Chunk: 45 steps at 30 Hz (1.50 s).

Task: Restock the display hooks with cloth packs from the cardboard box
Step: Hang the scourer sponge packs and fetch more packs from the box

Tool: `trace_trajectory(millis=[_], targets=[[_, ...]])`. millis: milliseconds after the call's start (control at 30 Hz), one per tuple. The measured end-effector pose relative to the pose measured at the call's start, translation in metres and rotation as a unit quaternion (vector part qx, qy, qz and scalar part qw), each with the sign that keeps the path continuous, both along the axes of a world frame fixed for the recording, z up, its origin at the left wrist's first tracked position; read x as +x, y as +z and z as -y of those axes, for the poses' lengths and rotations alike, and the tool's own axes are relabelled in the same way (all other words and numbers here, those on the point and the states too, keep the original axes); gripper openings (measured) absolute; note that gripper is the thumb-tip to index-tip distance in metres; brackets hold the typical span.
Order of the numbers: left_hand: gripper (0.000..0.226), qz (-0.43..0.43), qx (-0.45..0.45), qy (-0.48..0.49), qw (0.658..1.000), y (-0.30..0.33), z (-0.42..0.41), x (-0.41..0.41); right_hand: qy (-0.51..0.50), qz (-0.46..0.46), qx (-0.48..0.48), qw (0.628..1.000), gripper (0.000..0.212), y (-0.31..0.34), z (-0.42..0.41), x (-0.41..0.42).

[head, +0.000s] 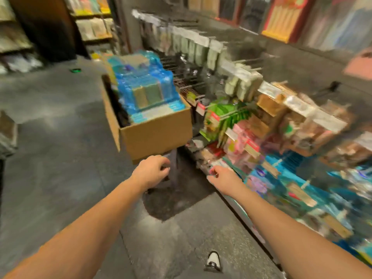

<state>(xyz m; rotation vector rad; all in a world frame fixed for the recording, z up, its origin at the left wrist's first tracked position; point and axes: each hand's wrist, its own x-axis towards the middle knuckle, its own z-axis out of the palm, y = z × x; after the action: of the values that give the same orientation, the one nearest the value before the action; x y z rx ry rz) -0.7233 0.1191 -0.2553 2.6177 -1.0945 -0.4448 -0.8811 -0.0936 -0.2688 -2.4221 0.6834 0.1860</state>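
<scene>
An open cardboard box (157, 133) stands raised on a dark stand at the centre of the blurred head view. Blue plastic-wrapped cloth packs (144, 85) are stacked in it and rise above its rim. To its right runs the display wall, where bare metal hooks (185, 83) stick out beside the box. My left hand (151, 171) hangs just below the box's front corner with fingers loosely curled, holding nothing. My right hand (220, 175) reaches toward the lowest hanging packs, fingers loosely curled; nothing shows in it.
Green packs (227, 117), pink packs (241, 141) and blue packs (302, 184) crowd the hooks on the right. Grey tiled floor (60, 158) spreads to the left. More shelves (92, 23) stand at the back left. My shoe (213, 260) shows at the bottom.
</scene>
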Motion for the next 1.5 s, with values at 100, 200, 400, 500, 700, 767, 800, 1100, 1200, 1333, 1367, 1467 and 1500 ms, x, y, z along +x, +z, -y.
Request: trace_trajectory(millis=[100,200,400,500,700,767,800,1100,1200,1333,1367,1467,1500], targets=[[0.033,0.004,0.003,0.048,0.999,0.005,-0.028,0.043,0.039,-0.005,-0.009,0.999,0.020,0.004,-0.018,0.058],[0.039,0.014,0.002,0.076,0.997,0.007,-0.044,0.092,0.059,-0.008,0.000,0.998,0.022,-0.002,-0.029,0.118],[0.038,0.039,0.005,0.087,0.995,0.025,-0.040,0.221,0.061,0.022,0.033,0.997,0.024,-0.021,-0.020,0.258],[0.037,0.042,-0.010,0.101,0.994,0.032,-0.029,0.293,0.046,0.031,0.054,0.997,0.023,-0.024,-0.008,0.336],[0.039,0.020,-0.033,0.093,0.995,0.042,0.006,0.410,-0.015,0.009,0.118,0.993,0.025,-0.034,0.014,0.449],[0.041,0.015,-0.061,0.097,0.993,0.042,0.023,0.444,-0.045,0.005,0.157,0.987,0.023,-0.039,0.019,0.477],[0.043,0.010,-0.070,0.097,0.993,0.042,0.033,0.460,-0.068,0.003,0.182,0.981,0.021,-0.043,0.021,0.489],[0.067,-0.038,0.009,0.030,0.999,0.007,0.115,0.576,-0.344,0.051,0.387,0.854,0.028,-0.074,0.026,0.573],[0.080,-0.068,0.053,-0.014,0.996,-0.013,0.130,0.604,-0.391,0.069,0.438,0.807,0.037,-0.099,0.025,0.584],[0.090,-0.094,0.095,-0.075,0.988,-0.025,0.140,0.628,-0.463,0.072,0.455,0.758,0.031,-0.084,-0.001,0.600],[0.091,-0.101,0.107,-0.085,0.985,-0.026,0.143,0.632,-0.473,0.065,0.457,0.751,0.038,-0.085,-0.003,0.601],[0.091,-0.133,0.128,-0.103,0.977,-0.027,0.152,0.635,-0.504,0.067,0.456,0.730,0.060,-0.087,-0.007,0.604],[0.096,-0.149,0.135,-0.108,0.974,-0.026,0.154,0.634,-0.515,0.069,0.461,0.719,0.063,-0.085,-0.009,0.606]])
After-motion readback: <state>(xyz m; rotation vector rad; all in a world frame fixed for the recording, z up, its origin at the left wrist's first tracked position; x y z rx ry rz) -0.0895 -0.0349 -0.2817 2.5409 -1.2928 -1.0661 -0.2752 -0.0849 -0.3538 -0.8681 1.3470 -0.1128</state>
